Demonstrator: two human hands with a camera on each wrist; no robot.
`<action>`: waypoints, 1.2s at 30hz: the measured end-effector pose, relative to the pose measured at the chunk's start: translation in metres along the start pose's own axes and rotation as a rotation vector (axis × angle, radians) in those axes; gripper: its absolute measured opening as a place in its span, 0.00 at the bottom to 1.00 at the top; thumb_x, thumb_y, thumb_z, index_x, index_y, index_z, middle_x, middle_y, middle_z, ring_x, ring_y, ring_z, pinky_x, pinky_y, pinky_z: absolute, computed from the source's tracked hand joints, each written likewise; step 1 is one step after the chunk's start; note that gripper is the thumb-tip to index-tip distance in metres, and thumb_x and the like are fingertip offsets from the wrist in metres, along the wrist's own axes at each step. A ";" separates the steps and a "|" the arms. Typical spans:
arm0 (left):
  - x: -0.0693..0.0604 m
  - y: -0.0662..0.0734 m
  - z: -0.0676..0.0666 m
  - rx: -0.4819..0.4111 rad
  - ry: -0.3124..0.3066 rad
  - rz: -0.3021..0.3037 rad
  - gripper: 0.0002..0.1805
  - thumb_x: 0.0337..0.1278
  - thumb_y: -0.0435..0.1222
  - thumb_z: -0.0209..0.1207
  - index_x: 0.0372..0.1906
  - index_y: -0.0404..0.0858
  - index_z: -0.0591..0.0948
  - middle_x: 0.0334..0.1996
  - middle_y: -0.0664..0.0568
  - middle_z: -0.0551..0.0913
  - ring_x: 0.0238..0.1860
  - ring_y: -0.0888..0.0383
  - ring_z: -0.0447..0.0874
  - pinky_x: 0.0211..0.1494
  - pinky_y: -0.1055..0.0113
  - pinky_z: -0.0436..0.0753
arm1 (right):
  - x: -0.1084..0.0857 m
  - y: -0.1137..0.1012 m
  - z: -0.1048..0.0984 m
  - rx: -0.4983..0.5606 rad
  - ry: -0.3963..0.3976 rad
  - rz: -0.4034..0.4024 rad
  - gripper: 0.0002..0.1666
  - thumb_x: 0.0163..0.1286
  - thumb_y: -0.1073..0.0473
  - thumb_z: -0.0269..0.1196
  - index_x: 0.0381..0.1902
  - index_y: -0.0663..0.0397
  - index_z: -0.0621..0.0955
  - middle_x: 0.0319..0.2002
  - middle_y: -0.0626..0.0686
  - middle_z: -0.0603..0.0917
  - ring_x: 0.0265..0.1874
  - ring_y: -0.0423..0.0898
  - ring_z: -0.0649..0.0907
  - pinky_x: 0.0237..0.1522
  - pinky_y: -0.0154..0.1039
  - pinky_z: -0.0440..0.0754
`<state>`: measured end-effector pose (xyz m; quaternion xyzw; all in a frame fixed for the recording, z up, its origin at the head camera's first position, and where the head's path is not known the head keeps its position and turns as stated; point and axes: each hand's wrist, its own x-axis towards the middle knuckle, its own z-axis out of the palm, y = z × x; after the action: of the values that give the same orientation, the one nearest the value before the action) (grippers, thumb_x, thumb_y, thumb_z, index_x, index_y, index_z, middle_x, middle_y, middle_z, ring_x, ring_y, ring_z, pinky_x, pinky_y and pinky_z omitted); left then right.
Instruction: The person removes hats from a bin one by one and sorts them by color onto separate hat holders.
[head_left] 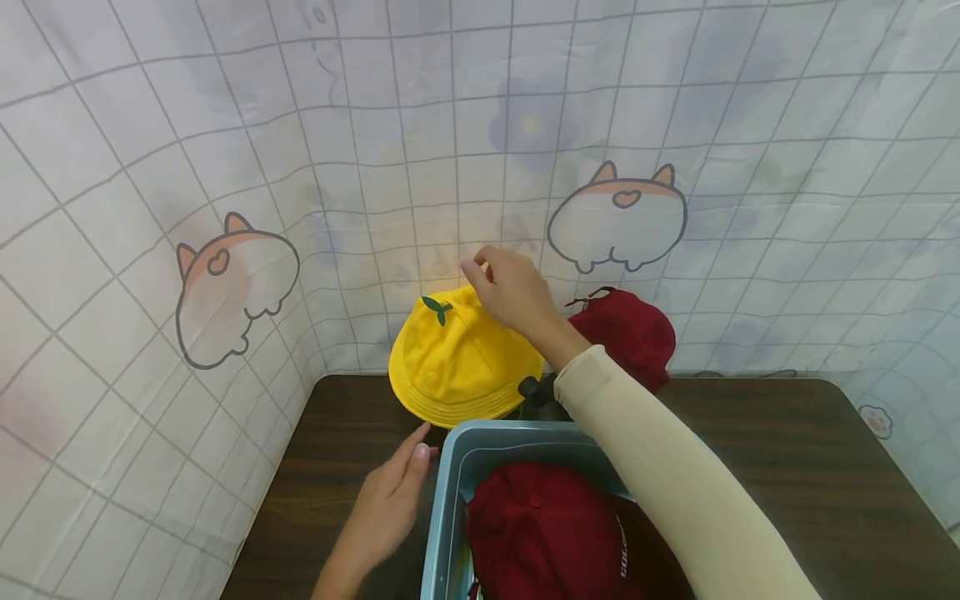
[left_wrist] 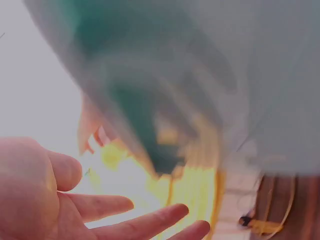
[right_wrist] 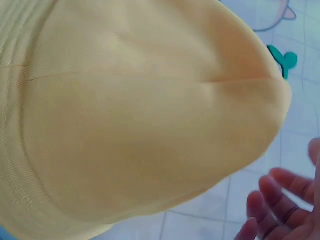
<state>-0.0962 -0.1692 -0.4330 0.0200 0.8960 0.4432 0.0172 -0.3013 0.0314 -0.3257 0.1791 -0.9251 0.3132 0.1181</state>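
Note:
A yellow bucket hat (head_left: 457, 358) with a green sprout (head_left: 437, 309) on top stands upright at the back of the table. My right hand (head_left: 513, 287) is beside and above its crown. In the right wrist view the bent, spread fingers of that hand (right_wrist: 287, 207) are apart from the cloth and hold nothing. Low at the front of the brim is my left hand (head_left: 386, 496), its fingers extended and close to the edge; whether they touch it I cannot tell. The left wrist view shows the left hand (left_wrist: 100, 200) with loosely spread fingers and nothing in them.
A blue plastic bin (head_left: 457, 454) holds a dark red cap (head_left: 540, 529) with white lettering. Behind my right forearm is another dark red cap (head_left: 630, 333). A black knob-like part (head_left: 531, 388) sits by the hat's brim. Gridded cloth (head_left: 420, 125) hangs behind the dark wooden table (head_left: 787, 467).

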 end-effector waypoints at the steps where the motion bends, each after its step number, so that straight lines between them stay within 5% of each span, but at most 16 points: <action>1: 0.004 0.000 -0.005 0.000 0.022 -0.006 0.29 0.83 0.56 0.36 0.76 0.48 0.69 0.60 0.51 0.85 0.61 0.49 0.82 0.65 0.42 0.77 | 0.001 0.003 -0.001 0.022 0.002 0.033 0.26 0.81 0.36 0.48 0.52 0.48 0.80 0.33 0.50 0.80 0.32 0.49 0.77 0.34 0.41 0.77; 9: 0.039 -0.015 -0.032 -0.119 0.104 -0.080 0.28 0.82 0.54 0.40 0.65 0.41 0.78 0.52 0.46 0.85 0.53 0.50 0.85 0.58 0.51 0.84 | 0.003 0.028 0.002 0.133 -0.055 0.229 0.27 0.82 0.39 0.47 0.51 0.55 0.79 0.46 0.56 0.83 0.41 0.53 0.79 0.45 0.46 0.79; 13: 0.059 -0.025 -0.032 -0.200 0.126 -0.147 0.26 0.82 0.52 0.43 0.64 0.38 0.78 0.52 0.43 0.84 0.51 0.47 0.86 0.56 0.51 0.85 | 0.004 0.041 0.008 0.169 -0.110 0.331 0.25 0.82 0.42 0.46 0.45 0.57 0.77 0.40 0.57 0.80 0.36 0.52 0.78 0.39 0.42 0.76; 19: 0.081 -0.040 -0.024 -0.202 0.146 -0.197 0.22 0.82 0.48 0.46 0.63 0.37 0.77 0.53 0.42 0.84 0.49 0.48 0.87 0.52 0.52 0.87 | 0.005 0.055 0.019 0.204 -0.157 0.421 0.23 0.83 0.48 0.44 0.34 0.56 0.75 0.29 0.54 0.77 0.26 0.48 0.77 0.31 0.38 0.76; 27: 0.097 -0.052 -0.017 -0.371 0.147 -0.239 0.21 0.80 0.44 0.50 0.65 0.35 0.71 0.51 0.39 0.84 0.44 0.50 0.89 0.47 0.57 0.88 | 0.014 0.073 0.029 0.139 -0.254 0.515 0.27 0.82 0.53 0.44 0.20 0.57 0.71 0.18 0.51 0.69 0.14 0.46 0.69 0.17 0.35 0.69; 36: 0.105 -0.058 -0.014 -0.414 0.141 -0.309 0.23 0.78 0.45 0.53 0.66 0.34 0.70 0.57 0.38 0.80 0.41 0.55 0.87 0.43 0.62 0.89 | 0.007 0.078 0.036 0.033 -0.242 0.496 0.22 0.78 0.54 0.46 0.24 0.57 0.72 0.31 0.57 0.73 0.34 0.54 0.76 0.31 0.37 0.71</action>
<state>-0.2024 -0.2102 -0.4714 -0.1517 0.7776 0.6096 0.0258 -0.3433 0.0647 -0.3934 -0.0148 -0.9428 0.3241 -0.0764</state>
